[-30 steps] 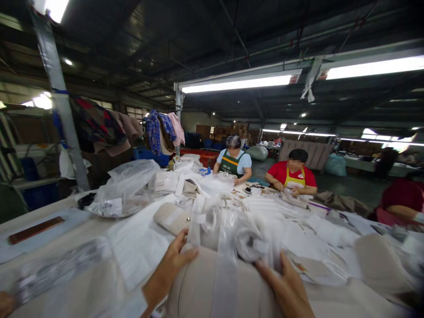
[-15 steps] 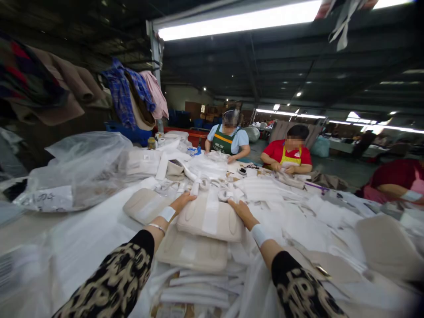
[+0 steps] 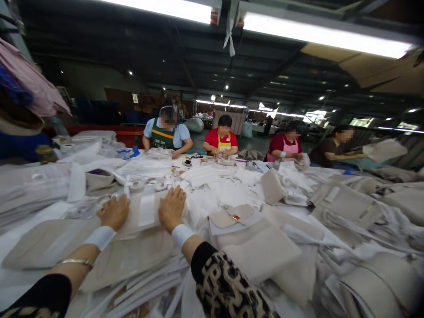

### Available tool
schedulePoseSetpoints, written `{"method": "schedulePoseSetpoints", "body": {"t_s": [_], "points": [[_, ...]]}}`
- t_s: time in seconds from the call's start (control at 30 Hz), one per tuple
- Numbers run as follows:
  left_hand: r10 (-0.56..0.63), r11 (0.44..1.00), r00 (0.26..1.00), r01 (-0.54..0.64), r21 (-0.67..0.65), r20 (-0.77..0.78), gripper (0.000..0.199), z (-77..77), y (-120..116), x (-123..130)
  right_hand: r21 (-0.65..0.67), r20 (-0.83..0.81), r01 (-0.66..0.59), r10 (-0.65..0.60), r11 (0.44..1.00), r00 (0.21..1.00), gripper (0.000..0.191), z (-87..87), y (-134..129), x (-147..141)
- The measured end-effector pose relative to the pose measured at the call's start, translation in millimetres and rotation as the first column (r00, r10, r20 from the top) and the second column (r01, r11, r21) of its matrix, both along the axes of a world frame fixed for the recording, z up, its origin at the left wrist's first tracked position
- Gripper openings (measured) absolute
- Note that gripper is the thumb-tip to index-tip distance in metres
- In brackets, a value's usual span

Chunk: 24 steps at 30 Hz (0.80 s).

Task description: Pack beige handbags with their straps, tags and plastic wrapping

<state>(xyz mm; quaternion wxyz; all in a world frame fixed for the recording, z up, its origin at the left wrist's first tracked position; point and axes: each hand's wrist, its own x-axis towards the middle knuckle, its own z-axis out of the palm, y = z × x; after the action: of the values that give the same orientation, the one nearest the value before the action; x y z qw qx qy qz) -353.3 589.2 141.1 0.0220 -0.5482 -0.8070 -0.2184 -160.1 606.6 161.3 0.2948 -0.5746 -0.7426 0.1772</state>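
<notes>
A beige padded piece (image 3: 135,214) with a white band (image 3: 147,210) across its middle lies on top of a stack. On its left edge rests my left hand (image 3: 114,212), fingers apart. My right hand (image 3: 172,208) lies on its right edge, fingers spread with the back of the hand up. Neither hand is wrapped round anything. Beneath is another beige piece (image 3: 132,254), and a similar one (image 3: 49,243) lies to the left. White strips (image 3: 155,280) are piled under the stack, nearer to me.
Beige bags and flaps (image 3: 261,247) cover the right side. A blue item (image 3: 129,153) and rolls of tape (image 3: 136,185) lie beyond my hands. Across the table sit several people, one in a green apron (image 3: 162,138), one in a red top (image 3: 212,137).
The view has swung to the right, showing more bags and another person. My hands have gone from holding the padded piece's edges to lying on top of it.
</notes>
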Motion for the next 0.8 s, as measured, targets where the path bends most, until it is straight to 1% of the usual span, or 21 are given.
{"method": "schedulePoseSetpoints", "body": {"t_s": [0.03,0.07,0.1,0.13,0.17,0.2,0.23,0.27,0.3,0.33,0.37,0.4,0.43,0.47,0.5,0.53,0.6,0.67,0.73,0.77,0.8], "points": [[0.017,1.0,0.999,-0.017,0.005,-0.032,0.04,-0.8,-4,9,0.007,-0.009,-0.042,0.042,0.999,0.999,0.054,-3.6,-27,0],[0.023,1.0,0.998,-0.023,0.008,-0.053,0.04,-1.7,-9,18,0.014,-0.021,-0.095,0.095,0.995,0.995,0.051,-11.0,-57,3],[0.018,1.0,0.997,-0.017,0.013,-0.074,0.041,-2.4,-14,27,0.035,-0.083,-0.193,0.196,0.981,0.977,0.049,-21.5,-89,9],[0.004,1.0,0.995,-0.002,0.016,-0.099,0.042,-2.8,-19,36,0.052,-0.158,-0.277,0.282,0.959,0.946,0.047,-33.6,-121,20],[-0.01,1.0,0.992,0.012,0.021,-0.123,0.043,-2.9,-25,45,0.124,-0.226,-0.381,0.4,0.916,0.888,0.048,-45.6,-150,34],[-0.018,0.999,0.989,0.022,0.026,-0.148,0.044,-2.5,-32,54,0.214,-0.296,-0.446,0.493,0.869,0.818,0.053,-55.5,-175,54],[-0.031,0.999,0.984,0.038,0.036,-0.175,0.045,-1.8,-39,63,0.292,-0.356,-0.483,0.563,0.825,0.746,0.058,-61.7,-193,77],[-0.058,0.996,0.978,0.069,0.052,-0.201,0.044,-1.1,-47,74,0.313,-0.414,-0.464,0.558,0.829,0.719,0.061,-62.9,-203,105],[-0.099,0.991,0.97,0.118,0.071,-0.22,0.044,-0.4,-55,85,0.314,-0.416,-0.48,0.573,0.819,0.706,0.059,-58.9,-205,136],[-0.164,0.977,0.96,0.19,0.095,-0.227,0.044,0.0,-63,98,0.277,-0.401,-0.471,0.546,0.838,0.736,0.052,-50.2,-198,169],[-0.246,0.955,0.947,0.273,0.112,-0.208,0.044,-0.1,-70,111,0.221,-0.392,-0.404,0.46,0.888,0.797,0.045,-38.0,-183,203],[-0.33,0.929,0.931,0.35,0.12,-0.159,0.045,-0.8,-76,126,0.183,-0.385,-0.315,0.362,0.931,0.849,0.038,-23.8,-163,237],[-0.402,0.904,0.911,0.411,0.119,-0.089,0.045,-1.9,-81,142,0.142,-0.398,-0.191,0.232,0.971,0.887,0.033,-9.2,-138,269],[-0.454,0.885,0.891,0.452,0.106,-0.011,0.045,-3.3,-84,158,0.055,-0.409,-0.067,0.084,0.996,0.909,0.031,4.3,-112,298],[-0.481,0.875,0.876,0.476,0.091,0.044,0.044,-4.5,-84,174,-0.078,-0.408,0.076,-0.102,0.994,0.907,0.03,15.4,-86,322],[-0.497,0.867,0.863,0.492,0.075,0.089,0.042,-5.3,-82,191,-0.143,-0.388,0.156,-0.2,0.977,0.9,0.031,23.5,-62,342],[-0.517,0.855,0.843,0.517,0.045,0.146,0.037,-4.0,-73,225,-0.264,-0.338,0.217,-0.301,0.94,0.892,0.027,29.5,-24,368],[-0.543,0.835,0.817,0.55,0.021,0.194,0.034,2.2,-57,259,-0.38,-0.291,0.214,-0.336,0.9,0.896,0.025,24.2,2,377],[-0.573,0.808,0.787,0.589,-0.002,0.228,0.033,11.4,-41,295,-0.482,-0.256,0.193,-0.348,0.855,0.902,0.03,13.6,18,377],[-0.587,0.794,0.773,0.608,-0.015,0.241,0.033,15.9,-34,313,-0.513,-0.247,0.179,-0.344,0.84,0.906,0.032,8.6,23,376],[-0.599,0.78,0.76,0.624,-0.03,0.253,0.033,19.5,-28,331,-0.523,-0.247,0.165,-0.334,0.836,0.91,0.032,4.3,28,374]]}}
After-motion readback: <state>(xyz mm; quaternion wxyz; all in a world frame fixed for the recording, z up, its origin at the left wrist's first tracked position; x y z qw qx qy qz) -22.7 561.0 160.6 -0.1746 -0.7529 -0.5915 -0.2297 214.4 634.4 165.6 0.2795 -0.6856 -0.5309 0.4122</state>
